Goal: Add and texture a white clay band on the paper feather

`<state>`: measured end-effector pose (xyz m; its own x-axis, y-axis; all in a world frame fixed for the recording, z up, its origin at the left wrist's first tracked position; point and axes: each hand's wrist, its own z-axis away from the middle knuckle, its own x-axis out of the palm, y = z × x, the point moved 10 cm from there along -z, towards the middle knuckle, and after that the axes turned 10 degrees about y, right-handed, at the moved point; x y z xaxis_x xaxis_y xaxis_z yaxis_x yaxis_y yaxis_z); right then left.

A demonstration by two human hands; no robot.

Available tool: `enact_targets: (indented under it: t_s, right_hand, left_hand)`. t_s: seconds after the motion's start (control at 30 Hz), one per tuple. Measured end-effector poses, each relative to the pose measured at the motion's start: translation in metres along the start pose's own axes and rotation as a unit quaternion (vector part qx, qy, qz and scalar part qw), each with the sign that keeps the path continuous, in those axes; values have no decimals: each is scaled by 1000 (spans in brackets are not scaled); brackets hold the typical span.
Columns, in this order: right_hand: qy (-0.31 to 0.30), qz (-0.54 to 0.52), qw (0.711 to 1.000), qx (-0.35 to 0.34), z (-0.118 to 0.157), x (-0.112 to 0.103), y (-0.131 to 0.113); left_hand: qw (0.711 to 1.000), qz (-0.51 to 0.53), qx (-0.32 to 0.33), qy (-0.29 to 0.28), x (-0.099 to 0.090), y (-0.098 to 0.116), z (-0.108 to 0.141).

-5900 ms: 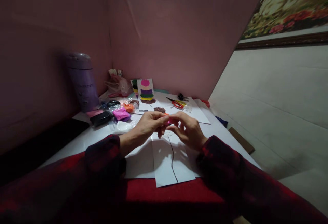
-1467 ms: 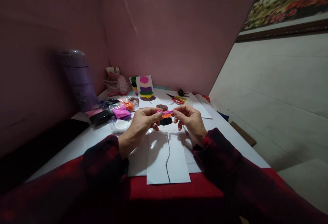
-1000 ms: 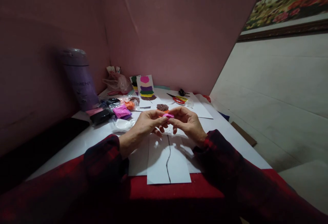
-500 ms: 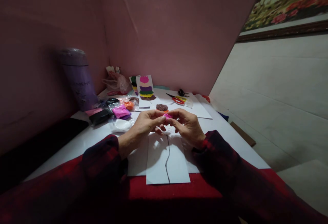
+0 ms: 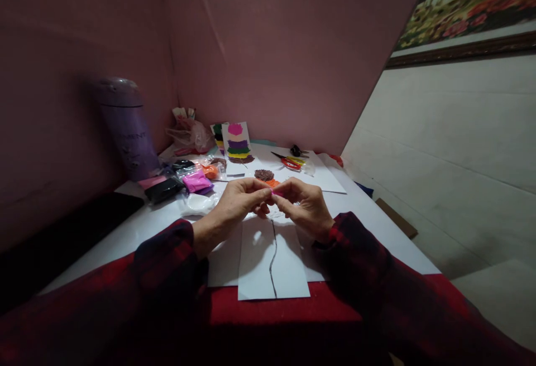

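My left hand [image 5: 239, 203] and my right hand [image 5: 305, 205] meet at the fingertips over the white card. Between both thumbs and forefingers is a small piece of pink clay [image 5: 273, 192], mostly covered by the fingers. Below them lies the white card [image 5: 255, 265], marked with one dark wavy line running down toward its near edge. Just beyond my fingers, a brown textured patch [image 5: 263, 174] and an orange patch [image 5: 273, 183] show; my hands hide whatever adjoins them.
Bagged clay packets [image 5: 196, 182] lie at the left, near a purple bottle [image 5: 129, 131]. A card with colored stripes [image 5: 237, 145] leans at the back. Scissors with red handles [image 5: 290, 163] rest at the back right, on white paper [image 5: 330, 179].
The pink clay is now more hidden between my fingertips, and more of the orange patch shows behind them. My fingers have shifted slightly; the hands stay in nearly the same place.
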<state>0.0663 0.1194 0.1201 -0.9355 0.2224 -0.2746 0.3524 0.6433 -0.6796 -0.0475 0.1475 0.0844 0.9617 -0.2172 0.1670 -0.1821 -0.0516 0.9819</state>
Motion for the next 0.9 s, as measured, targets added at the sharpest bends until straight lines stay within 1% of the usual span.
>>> enact_targets:
  t_s: [0.1, 0.2, 0.27, 0.33, 0.5, 0.63, 0.73, 0.8, 0.9]
  right_hand:
    - [41, -34, 996, 72, -2, -6, 12]
    - [85, -45, 988, 120, -4, -14, 24]
    - [93, -43, 986, 135, -5, -17, 30]
    - [84, -52, 985, 141, -6, -15, 34]
    - [41, -111, 980, 162, -4, -4, 40]
    - [-11, -151, 976, 155, 0, 8, 32]
    - [-31, -175, 974, 137, 1, 13, 25]
    - [-41, -178, 975, 125, 2, 14, 21]
    - [-44, -151, 981, 118, 2, 13, 20]
  left_hand:
    - [999, 11, 5, 42, -7, 0, -4]
    - [996, 26, 9, 83, -18, 0, -8]
    - [994, 35, 10, 101, -25, 0, -9]
    - [993, 40, 8, 109, -28, 1, -10]
    - [996, 24, 6, 82, -23, 2, -7]
    - [999, 2, 8, 52, -16, 1, -5]
    - [1000, -11, 3, 29, -11, -2, -4]
    - [1000, -24, -1, 4, -5, -3, -3]
    - [999, -37, 0, -26, 1, -2, 0]
